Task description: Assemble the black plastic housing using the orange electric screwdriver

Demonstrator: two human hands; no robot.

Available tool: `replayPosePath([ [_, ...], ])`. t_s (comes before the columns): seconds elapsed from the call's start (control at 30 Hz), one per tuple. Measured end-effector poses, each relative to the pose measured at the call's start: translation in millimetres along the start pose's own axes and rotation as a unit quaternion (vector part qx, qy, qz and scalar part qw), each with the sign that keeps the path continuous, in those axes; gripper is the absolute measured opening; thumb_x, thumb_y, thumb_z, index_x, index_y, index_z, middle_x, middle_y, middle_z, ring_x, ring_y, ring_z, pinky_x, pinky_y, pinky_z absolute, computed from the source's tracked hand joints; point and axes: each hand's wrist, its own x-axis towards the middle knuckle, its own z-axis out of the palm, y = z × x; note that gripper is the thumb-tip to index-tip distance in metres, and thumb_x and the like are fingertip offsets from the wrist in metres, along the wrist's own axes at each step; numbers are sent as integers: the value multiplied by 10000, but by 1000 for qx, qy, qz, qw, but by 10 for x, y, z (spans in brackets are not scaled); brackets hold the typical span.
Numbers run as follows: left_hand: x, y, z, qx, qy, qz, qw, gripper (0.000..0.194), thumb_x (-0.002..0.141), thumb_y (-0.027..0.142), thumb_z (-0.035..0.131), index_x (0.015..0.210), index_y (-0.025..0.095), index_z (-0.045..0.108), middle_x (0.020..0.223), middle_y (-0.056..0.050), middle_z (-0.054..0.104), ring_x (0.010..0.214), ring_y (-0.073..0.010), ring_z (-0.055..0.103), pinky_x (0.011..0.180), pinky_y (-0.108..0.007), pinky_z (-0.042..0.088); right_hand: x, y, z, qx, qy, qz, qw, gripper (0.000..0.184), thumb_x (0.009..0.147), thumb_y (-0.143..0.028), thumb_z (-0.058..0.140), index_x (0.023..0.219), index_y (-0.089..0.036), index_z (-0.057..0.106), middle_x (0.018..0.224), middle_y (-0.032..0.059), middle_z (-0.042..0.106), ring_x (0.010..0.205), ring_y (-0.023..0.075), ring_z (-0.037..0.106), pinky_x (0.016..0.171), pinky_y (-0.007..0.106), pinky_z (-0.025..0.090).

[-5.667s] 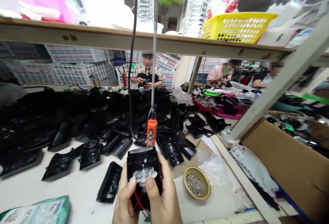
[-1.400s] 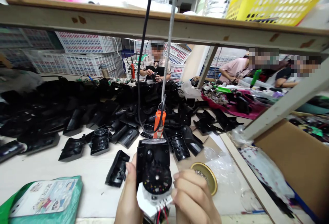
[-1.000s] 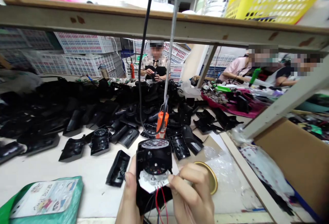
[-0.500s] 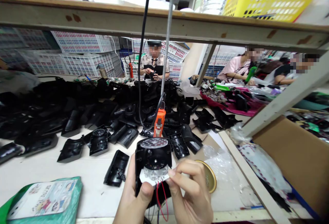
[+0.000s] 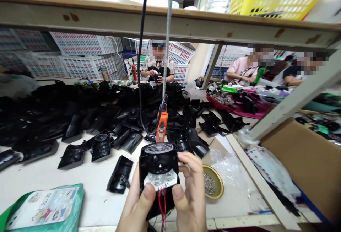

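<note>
Both hands hold one black plastic housing (image 5: 157, 161) upright at the table's near edge. My left hand (image 5: 137, 207) grips its left side, the thumb pressing a clear lens plate (image 5: 161, 179) set into the housing. My right hand (image 5: 190, 193) wraps the right side, with its thumb on the plate's lower right corner and its fingers curled over the housing's edge. Red and black wires (image 5: 161, 207) hang from under the plate between the thumbs. An orange electric screwdriver (image 5: 161, 131) hangs on a cable just behind the housing.
A brass dish of screws (image 5: 211, 185) sits right of my hands. Several black housing parts (image 5: 101, 146) lie over the table (image 5: 53, 178). A green packet (image 5: 42, 207) lies near left, a cardboard box (image 5: 303, 164) right. People work at far benches under a shelf (image 5: 170, 22).
The lens plate has gone from tilted beside the housing to seated flat in it. My right hand moved from pinching the plate to wrapping the housing, and both thumbs now press on the plate.
</note>
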Motion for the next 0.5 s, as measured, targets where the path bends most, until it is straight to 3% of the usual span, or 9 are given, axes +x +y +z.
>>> replayPosePath([
  [0.1,-7,7,0,-23,18,-16,999,843,668,687,832,1377,277,633,1388,-87,680,1429,-401,472,1216,-477,371,-38,-29,64,98,-44,69,992,561,1062,-596,440,1514,-266,399,1472,113,508,1298,270,564,1027,366,538],
  [0.2,-7,12,-34,-46,59,-66,995,854,601,637,881,1342,272,667,1252,-82,758,1390,-424,514,1177,-514,428,-87,-84,90,163,-64,127,976,581,1047,-587,497,1531,-275,424,1461,86,562,1342,281,552,1092,388,509],
  [0.33,9,-21,-83,-58,71,-76,993,873,557,658,880,1313,270,683,1183,-89,784,1345,-449,553,1104,-544,502,-94,-109,91,156,-61,159,973,636,977,-609,626,1505,-279,493,1460,74,574,1349,303,546,1101,405,503],
  [0.5,58,-42,-61,-24,90,-58,994,1025,490,563,949,1394,232,599,1070,-100,809,1181,-430,679,983,-494,592,-49,-59,131,127,-48,170,976,558,993,-564,621,1464,-276,547,1378,74,634,1323,280,570,1090,355,504],
])
